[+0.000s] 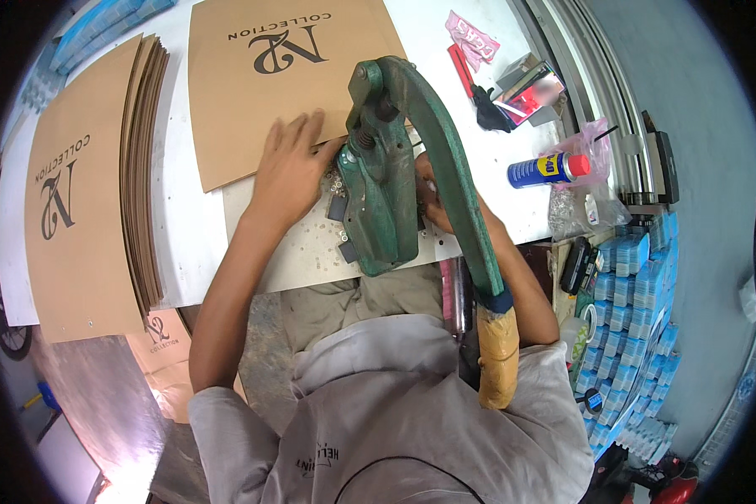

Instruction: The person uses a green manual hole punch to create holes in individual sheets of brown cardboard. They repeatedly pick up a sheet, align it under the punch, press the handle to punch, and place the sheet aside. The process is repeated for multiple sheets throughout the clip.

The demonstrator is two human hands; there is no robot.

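Note:
A green hand-lever eyelet press point(382, 206) stands at the table's front edge, its long lever bending toward me and ending in a tan wrapped handle point(497, 357). Under its jaw lies the near edge of a brown paper bag point(244, 109) with dark print. My left hand point(292, 172) rests flat on that bag with fingers spread, the thumb close to the press. On the press's other side, my right hand point(433, 197) has curled fingers, partly hidden by the lever; what they hold cannot be seen. Small metal eyelets point(334, 186) are scattered around the press base.
A stack of brown bags point(84, 202) overhangs the table's left front edge. To the right are a blue spray can point(546, 170) with a red cap, clear plastic bags point(592, 210) and a small box point(533, 92). Blue-and-white packs point(626, 336) are piled beyond the right edge.

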